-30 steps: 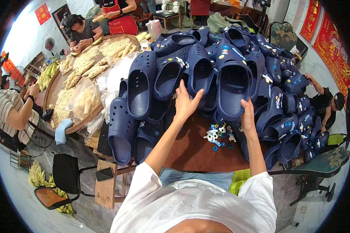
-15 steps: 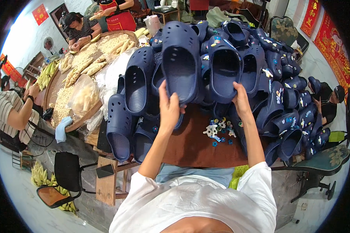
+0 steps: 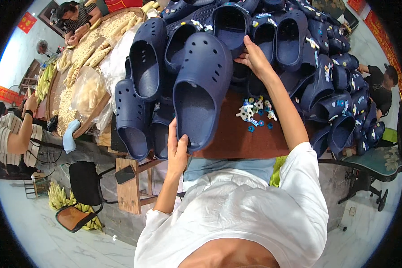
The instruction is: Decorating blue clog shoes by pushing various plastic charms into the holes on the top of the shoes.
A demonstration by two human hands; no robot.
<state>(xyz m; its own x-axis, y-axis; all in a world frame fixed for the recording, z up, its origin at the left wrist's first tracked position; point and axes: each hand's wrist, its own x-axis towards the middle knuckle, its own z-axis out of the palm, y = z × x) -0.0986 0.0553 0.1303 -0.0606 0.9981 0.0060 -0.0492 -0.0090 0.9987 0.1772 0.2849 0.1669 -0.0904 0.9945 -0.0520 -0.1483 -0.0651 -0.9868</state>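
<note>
Held in both hands: one dark navy foam clog with round vent holes [image 3: 200, 91], opening turned up toward the camera, toe end away, heel end toward the body. Left hand [image 3: 177, 151] closed on the heel rim at the near end, thumb on the right of the rim, fingers wrapped behind. Right hand [image 3: 256, 58] at the far toe end, fingers curled over the edge, grasping it where it met the heap. Clog raised above the near edge of the brown wooden tabletop [image 3: 236, 138], overlapping the shoes behind it.

Beyond and to the right, a large heap of matching navy clogs [image 3: 312, 53], stacked and leaning, some bearing small coloured ornaments. More navy clogs hanging down at the left side [image 3: 131, 120], just beside the held one. On the tabletop, near the right forearm, a scatter of small white and blue shoe charms [image 3: 254, 111].

To the left, a wide round woven tray of pale peeled pieces [image 3: 82, 67], with clear plastic bags [image 3: 89, 89] lying on it. Other people seated around that tray; one in a striped shirt [image 3: 9, 143] at far left. Below, a black chair with an orange seat [image 3: 82, 196], bunches of bananas [image 3: 60, 198] on the pale floor.
</note>
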